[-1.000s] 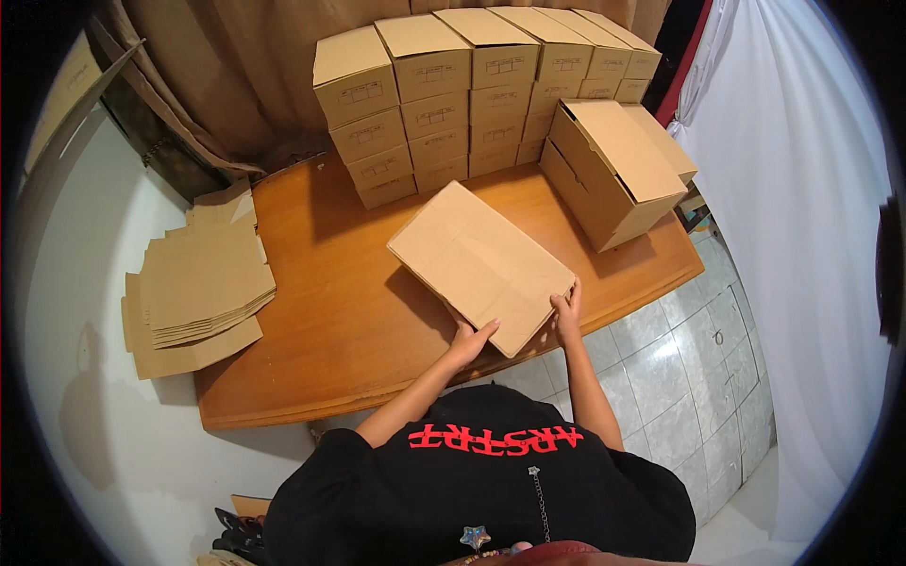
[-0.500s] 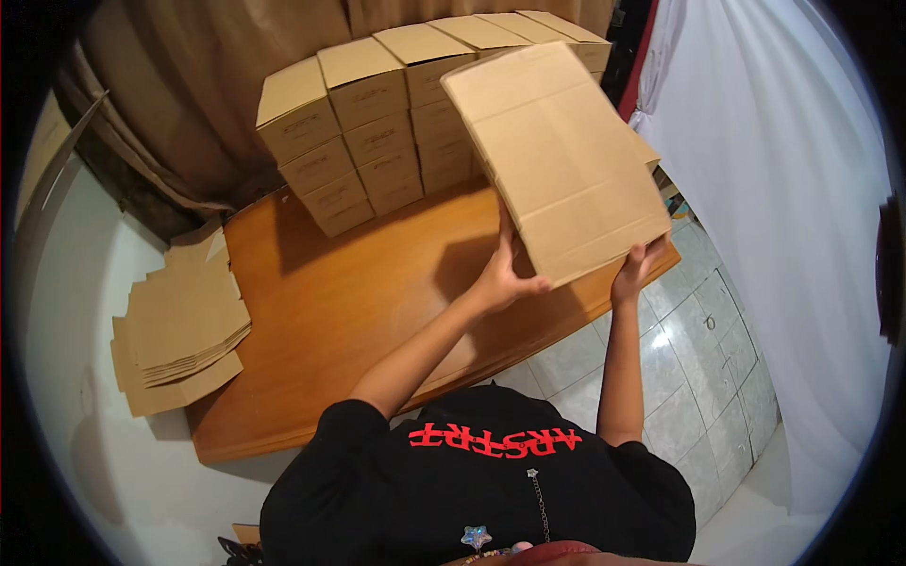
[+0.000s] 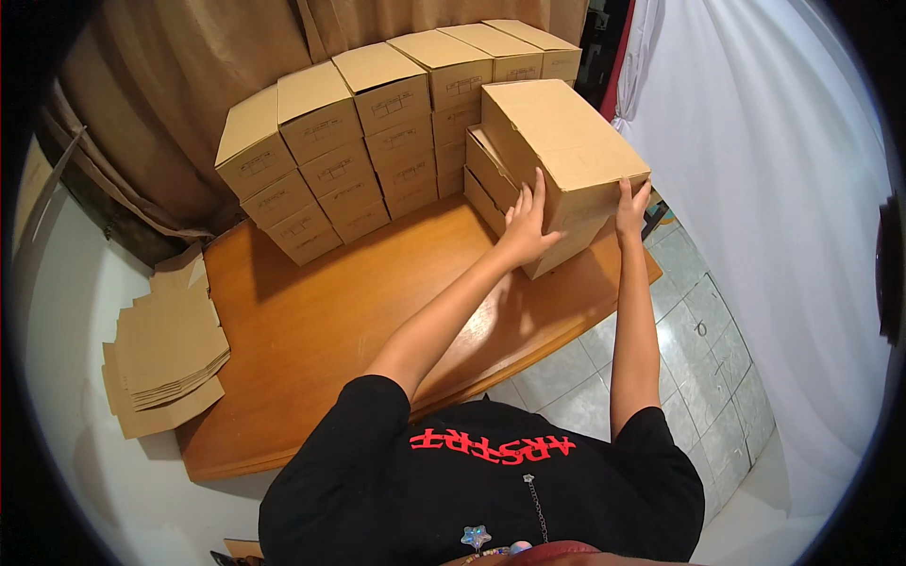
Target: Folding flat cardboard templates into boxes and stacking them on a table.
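Note:
A closed brown cardboard box [image 3: 566, 127] is at the right of the table, on or just above other boxes [image 3: 491, 193] whose left sides show below it. My left hand [image 3: 528, 224] presses against its near left side with the fingers pointing up. At its near right corner, my right hand [image 3: 632, 206] grips the edge. Between them the two hands hold the box, roughly level. The contact under the box is hidden.
Stacked closed boxes [image 3: 326, 141] form a row along the far edge of the brown wooden table [image 3: 359, 302]. Flat folded cardboard [image 3: 175, 340] lies piled at the left end. A white curtain [image 3: 755, 208] hangs on the right, above the tiled floor [image 3: 689, 349].
The box has swung from a raised, tilted pose down to a level one among the right-hand boxes. Both hands moved with it, my left hand rising along its side.

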{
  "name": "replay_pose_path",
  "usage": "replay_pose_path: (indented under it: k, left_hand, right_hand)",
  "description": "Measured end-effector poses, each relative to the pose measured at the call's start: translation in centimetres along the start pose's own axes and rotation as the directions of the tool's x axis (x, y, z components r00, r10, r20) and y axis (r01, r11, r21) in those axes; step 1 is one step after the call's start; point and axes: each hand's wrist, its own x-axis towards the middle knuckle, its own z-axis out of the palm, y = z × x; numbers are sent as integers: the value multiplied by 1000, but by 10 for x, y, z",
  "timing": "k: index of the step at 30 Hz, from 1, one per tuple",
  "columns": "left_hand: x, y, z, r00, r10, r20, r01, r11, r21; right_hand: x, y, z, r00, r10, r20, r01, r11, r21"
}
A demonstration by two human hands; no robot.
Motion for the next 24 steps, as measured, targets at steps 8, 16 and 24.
replay_pose_path:
  k: [8, 16, 24]
  left_hand:
    - [-8, 10, 19, 999, 31, -45, -32, 999, -11]
    - [-10, 3, 19, 997, 59, -43, -62, 994, -85]
    - [-76, -45, -20, 977, -197, -83, 178, 964, -196]
  right_hand:
    - [26, 22, 7, 986, -60, 154, 38, 989, 142]
    - [31, 29, 14, 989, -48, 142, 41, 998, 56]
    - [-100, -39, 41, 942, -328, -69, 323, 944, -73]
